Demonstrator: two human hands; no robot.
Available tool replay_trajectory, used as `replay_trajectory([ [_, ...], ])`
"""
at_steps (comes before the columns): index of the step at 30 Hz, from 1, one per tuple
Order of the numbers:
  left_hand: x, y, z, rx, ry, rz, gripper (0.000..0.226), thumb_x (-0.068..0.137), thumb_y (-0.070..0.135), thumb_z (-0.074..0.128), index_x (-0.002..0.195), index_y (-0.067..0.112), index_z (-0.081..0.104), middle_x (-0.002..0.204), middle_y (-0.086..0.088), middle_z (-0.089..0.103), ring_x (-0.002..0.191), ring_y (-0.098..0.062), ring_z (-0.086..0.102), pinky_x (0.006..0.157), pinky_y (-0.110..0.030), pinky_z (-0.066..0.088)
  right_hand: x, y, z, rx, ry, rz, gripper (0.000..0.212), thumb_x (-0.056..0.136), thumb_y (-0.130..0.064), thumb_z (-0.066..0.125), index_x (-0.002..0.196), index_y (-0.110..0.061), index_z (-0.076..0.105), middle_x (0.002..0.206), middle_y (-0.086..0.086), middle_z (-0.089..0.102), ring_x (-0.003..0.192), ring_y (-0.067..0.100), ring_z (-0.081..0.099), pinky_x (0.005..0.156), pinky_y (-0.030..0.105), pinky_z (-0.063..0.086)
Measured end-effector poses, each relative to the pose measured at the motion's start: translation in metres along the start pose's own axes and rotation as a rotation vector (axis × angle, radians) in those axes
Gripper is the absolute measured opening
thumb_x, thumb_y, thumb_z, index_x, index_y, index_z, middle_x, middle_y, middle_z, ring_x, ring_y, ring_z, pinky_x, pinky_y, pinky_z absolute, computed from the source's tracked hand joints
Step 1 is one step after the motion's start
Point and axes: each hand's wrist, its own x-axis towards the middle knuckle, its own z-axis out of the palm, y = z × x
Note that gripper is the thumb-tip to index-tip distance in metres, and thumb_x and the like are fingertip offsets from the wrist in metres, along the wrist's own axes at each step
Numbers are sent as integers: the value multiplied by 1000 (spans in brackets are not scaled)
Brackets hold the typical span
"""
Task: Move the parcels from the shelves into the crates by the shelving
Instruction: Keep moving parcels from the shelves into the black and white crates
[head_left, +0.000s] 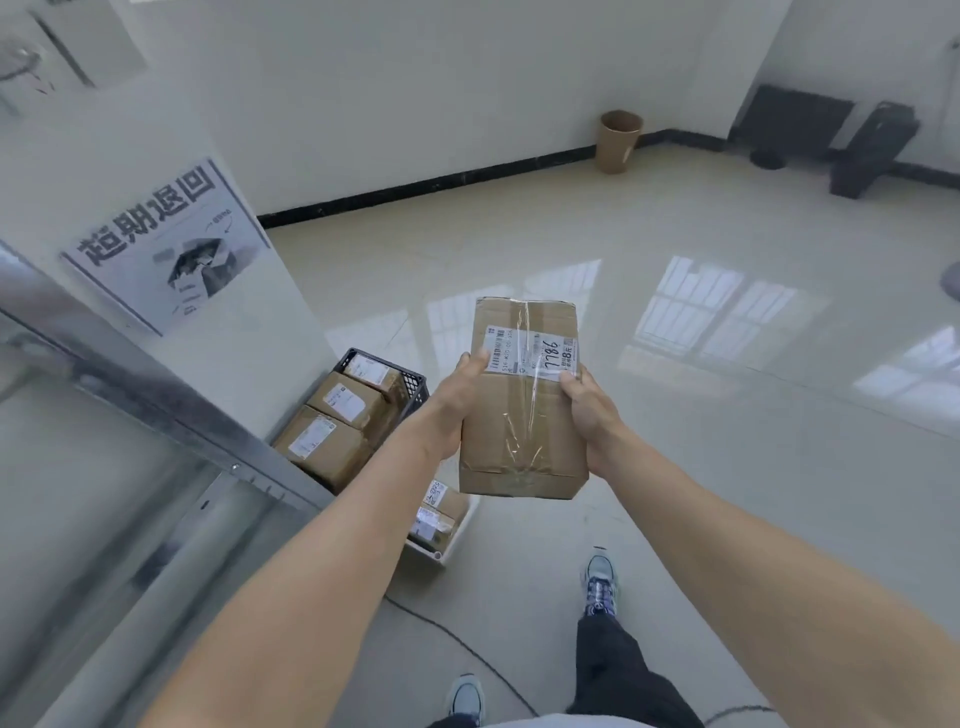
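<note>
- Holding one brown cardboard parcel (524, 410) in the air above the glossy tiled floor (727, 467), near frame centre, with its long axis running 12 to 6 o'clock.
- Gripping the 9 o'clock edge with the left hand (460, 400): thumb laid on the top face at the label corner, fingers curled underneath.
- Gripping the 3 o'clock edge with the right hand (589, 415) likewise, thumb on top and touching the label.
- Bearing a white shipping label (530, 356) on the top face toward 12 o'clock, handwritten "7786", under a strip of clear tape.
- Placing a black crate (413, 382) on the floor at 9 o'clock of the parcel, beside the metal shelving (156, 415), and filled with three stowed boxes (343, 400) in a row.
- Placing a white crate (439, 555) at 7 o'clock, partly hidden by the parcel and the left forearm; apparently holding two labelled packets (439, 512), count uncertain.
- Showing a printed poster (166, 244) at 10 o'clock on a white panel.
- Showing a brown waste bin (618, 140) at 12 o'clock, against the wall.
- Showing two shoes at 6 o'clock, right shoe (600, 579) ahead of left shoe (466, 699).
</note>
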Motion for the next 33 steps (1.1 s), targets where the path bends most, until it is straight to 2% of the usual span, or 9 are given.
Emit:
replay_trajectory([
  [3, 23, 8, 9, -24, 56, 7, 121, 54, 94, 68, 157, 44, 28, 163, 5, 39, 140, -23, 51, 112, -52, 45, 38, -17, -9, -43, -50, -8, 27, 108, -32, 42, 132, -30, 54, 118, 0, 72, 97, 20, 73, 75, 36, 60],
  [8, 53, 29, 32, -157, 236, 56, 105, 76, 87, 59, 161, 41, 18, 166, 11, 24, 149, -22, 35, 118, -46, 35, 107, -57, -20, -177, -195, 25, 30, 108, -33, 42, 136, -32, 52, 123, 0, 70, 102, 20, 72, 79, 38, 60],
  [11, 89, 21, 21, -255, 291, 68, 117, 61, 92, 69, 158, 42, 27, 166, 2, 31, 145, -28, 44, 111, -57, 43, 136, -76, -17, -261, -270, 14, 30, 109, -31, 40, 137, -31, 51, 121, -3, 68, 97, 13, 70, 71, 31, 57],
  [14, 97, 24, 15, -311, 388, 67, 109, 61, 93, 68, 154, 50, 31, 164, 2, 36, 142, -29, 47, 108, -59, 46, 162, -88, -5, -345, -352, 2, 29, 109, -28, 39, 135, -31, 51, 116, -8, 66, 93, 8, 67, 66, 26, 53],
  [17, 98, 31, 6, -378, 450, 144, 108, 63, 92, 65, 155, 48, 30, 161, 3, 42, 139, -26, 51, 110, -56, 46, 186, -91, 17, -420, -435, -11, 31, 108, -29, 40, 138, -31, 49, 121, -6, 65, 98, 9, 66, 72, 29, 53],
  [24, 137, 0, -55, -440, 588, 137, 93, 71, 95, 53, 152, 51, 38, 160, 8, 43, 144, -18, 45, 118, -53, 35, 247, -79, 80, -546, -608, 16, 34, 108, -31, 41, 141, -37, 46, 127, -9, 63, 108, 11, 63, 80, 31, 52],
  [27, 140, 9, -71, -490, 630, 118, 90, 77, 93, 49, 152, 43, 43, 155, 6, 51, 141, -19, 49, 117, -52, 37, 281, -68, 109, -601, -673, 36, 30, 109, -28, 41, 136, -40, 44, 129, -11, 61, 111, 9, 62, 84, 29, 52],
  [30, 141, 18, -76, -546, 630, 139, 74, 92, 82, 36, 148, 36, 51, 143, 3, 63, 132, -19, 59, 114, -49, 42, 309, -57, 126, -639, -704, 58, 38, 109, -30, 41, 146, -36, 42, 135, -9, 62, 116, 10, 63, 93, 33, 51],
  [33, 150, 20, -86, -637, 623, 156, 72, 100, 74, 22, 143, 29, 59, 132, -1, 70, 125, -20, 65, 113, -48, 45, 337, -44, 143, -682, -738, 86, 41, 109, -32, 42, 149, -39, 40, 136, -12, 62, 118, 9, 63, 96, 34, 51],
])
